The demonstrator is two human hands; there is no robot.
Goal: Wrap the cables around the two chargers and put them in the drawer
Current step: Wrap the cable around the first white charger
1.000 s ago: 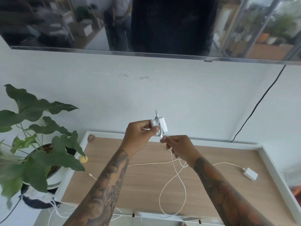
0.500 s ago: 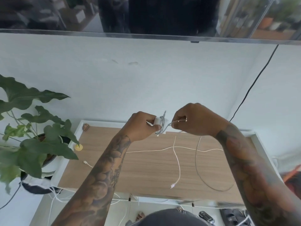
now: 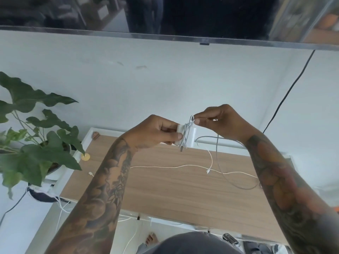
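Note:
A white charger block point(image 3: 190, 137) is held above the wooden cabinet top point(image 3: 165, 189) by my left hand point(image 3: 156, 132), with several turns of its white cable wound around it. My right hand point(image 3: 218, 121) pinches that cable point(image 3: 217, 153) just right of the block, at its top; the loose rest hangs in a loop down to the wood, its plug end point(image 3: 208, 171) dangling. A second white cable point(image 3: 165, 166) lies across the cabinet top. The second charger is hidden behind my right forearm. No drawer is visible.
A potted plant point(image 3: 36, 140) stands at the left edge of the cabinet. A screen point(image 3: 165, 15) hangs on the wall above, with a black cord point(image 3: 286, 94) running down at right. More white cables point(image 3: 60, 209) trail off the near left corner. A yellow disc point(image 3: 85, 157) lies nearby.
My right hand has swung from below the charger up and over to its right side, laying cable around the block. The hanging loop is shorter. The view has tilted downward.

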